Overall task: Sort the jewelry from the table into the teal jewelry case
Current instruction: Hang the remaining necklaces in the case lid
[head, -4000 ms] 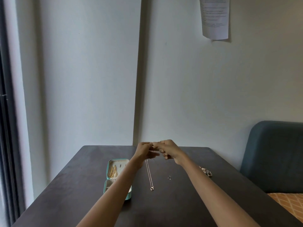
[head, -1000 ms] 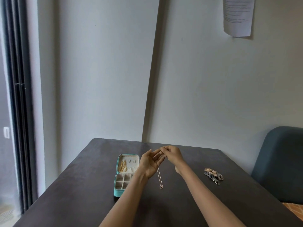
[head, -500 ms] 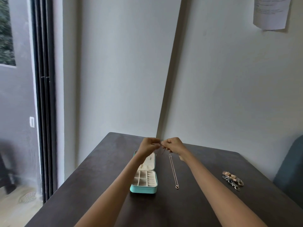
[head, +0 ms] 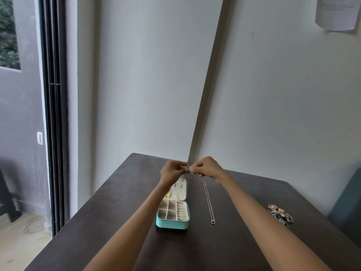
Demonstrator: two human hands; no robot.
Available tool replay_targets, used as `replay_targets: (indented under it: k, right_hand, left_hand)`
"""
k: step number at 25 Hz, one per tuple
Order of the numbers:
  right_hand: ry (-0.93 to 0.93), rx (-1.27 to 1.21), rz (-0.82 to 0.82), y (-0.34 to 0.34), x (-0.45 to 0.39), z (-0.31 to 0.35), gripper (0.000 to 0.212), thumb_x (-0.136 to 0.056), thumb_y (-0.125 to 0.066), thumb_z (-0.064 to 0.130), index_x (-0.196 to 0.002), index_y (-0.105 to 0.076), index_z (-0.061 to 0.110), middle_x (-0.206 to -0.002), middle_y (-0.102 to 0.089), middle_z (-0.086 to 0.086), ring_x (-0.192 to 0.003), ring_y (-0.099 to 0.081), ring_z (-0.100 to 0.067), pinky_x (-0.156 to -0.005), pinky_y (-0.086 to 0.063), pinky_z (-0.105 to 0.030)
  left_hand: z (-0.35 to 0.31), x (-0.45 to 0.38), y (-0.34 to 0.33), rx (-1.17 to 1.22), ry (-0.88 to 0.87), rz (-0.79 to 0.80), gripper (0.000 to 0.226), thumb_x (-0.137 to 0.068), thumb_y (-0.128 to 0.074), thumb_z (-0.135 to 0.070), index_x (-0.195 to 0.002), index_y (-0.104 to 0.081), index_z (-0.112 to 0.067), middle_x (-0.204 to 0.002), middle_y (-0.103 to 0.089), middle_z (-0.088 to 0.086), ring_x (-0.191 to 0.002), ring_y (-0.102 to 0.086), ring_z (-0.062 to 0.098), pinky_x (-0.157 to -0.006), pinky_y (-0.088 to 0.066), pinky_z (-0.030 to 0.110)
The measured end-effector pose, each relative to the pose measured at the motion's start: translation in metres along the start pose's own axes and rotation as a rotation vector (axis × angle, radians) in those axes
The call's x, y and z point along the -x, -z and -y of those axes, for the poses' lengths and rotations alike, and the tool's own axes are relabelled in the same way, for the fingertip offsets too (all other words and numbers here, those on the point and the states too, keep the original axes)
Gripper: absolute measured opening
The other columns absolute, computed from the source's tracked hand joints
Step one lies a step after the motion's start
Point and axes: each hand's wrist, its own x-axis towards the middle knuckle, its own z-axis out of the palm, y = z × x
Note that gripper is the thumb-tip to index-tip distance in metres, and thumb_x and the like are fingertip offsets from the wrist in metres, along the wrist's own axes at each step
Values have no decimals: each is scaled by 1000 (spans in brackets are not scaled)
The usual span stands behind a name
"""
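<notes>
Both your grips pinch one thin chain end — left hand (head: 172,171), right hand (head: 205,167) — above the open teal jewelry case (head: 172,217); gold pieces sit in its lid, while necklace (head: 208,202) and cluster (head: 280,214) wait on the bench (head: 117,222)

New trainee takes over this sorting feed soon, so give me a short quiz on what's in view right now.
1. True or false: the teal case lies open.
2. Where does the thin chain show? A) left of the case B) right of the case C) inside a compartment
3. What lies near the right edge of the table?
Key: 1 true; 2 B; 3 a small pile of jewelry.
</notes>
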Motion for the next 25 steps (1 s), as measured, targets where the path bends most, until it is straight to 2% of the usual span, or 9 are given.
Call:
replay_targets:
  k: [3,6,9,11,14,17,20,23,25]
  right_hand:
    - [-4,96,38,0,-3,-2,6,-79,-72,12,-83,-75,9,-85,-73,-9,-73,-61,-14,-66,-51,-20]
    - [-11,138,-5,-7,-6,-3,10,-82,-69,15,-84,-75,8,-85,-73,-10,-61,-56,-10,-64,-49,-22]
    - [0,128,-47,-19,-5,-5,15,-84,-66,19,-87,-75,7,-78,-70,-8,-54,-48,-6,-61,-44,-23]
    - [15,128,-39,-28,-4,-8,15,-85,-65,17,-87,-75,7,-77,-69,-8,-53,-47,-3,-58,-41,-18]
    - [20,114,-27,-43,-2,-14,14,-85,-65,16,-91,-75,7,-68,-66,3,-47,-49,6,-51,-37,-6]
    - [6,88,-12,-56,-3,-22,13,-84,-67,17,-88,-76,8,-67,-67,5,-55,-50,3,-56,-38,-11]
    - [-10,87,19,-65,-6,-29,12,-83,-67,18,-83,-76,10,-69,-68,5,-64,-54,0,-63,-40,-17]
    - [-12,100,24,-71,-9,-30,13,-83,-68,18,-85,-76,9,-77,-71,-1,-72,-58,-3,-69,-45,-20]
    - [-19,120,17,-75,-13,-31,12,-83,-68,17,-84,-76,8,-76,-70,-1,-66,-56,1,-65,-44,-15]
  left_hand:
    - [3,2,4,-7,8,-17,29,-72,-79,-29,-99,-73,-19,-88,-75,-1,-86,-70,11,-93,-50,43]
    - [8,4,9,-8,21,-16,30,-70,-80,-33,-97,-73,-22,-84,-75,-3,-85,-69,9,-94,-50,43]
    - [17,8,18,20,24,66,38,-71,-80,-30,-105,-71,-17,-88,-75,4,-88,-70,15,-94,-51,46]
    - [26,13,24,68,40,136,40,-76,-76,-27,-112,-68,-11,-96,-73,10,-93,-69,19,-94,-51,47]
    - [41,17,32,84,105,17,36,-86,-63,-34,-113,-67,-10,-110,-70,7,-102,-65,19,-99,-48,41]
    - [52,21,36,45,208,-123,35,-95,-52,-22,-122,-59,-2,-122,-63,13,-113,-58,24,-98,-42,32]
    - [66,23,33,69,347,-68,47,-94,-53,-23,-135,-42,-4,-128,-56,16,-118,-54,28,-103,-41,36]
    - [80,20,30,83,406,-17,54,-91,-57,-25,-137,-36,-6,-120,-60,17,-112,-58,30,-101,-44,43]
    - [86,17,29,110,401,-26,54,-89,-59,-26,-135,-38,-6,-111,-63,17,-104,-61,30,-96,-48,43]
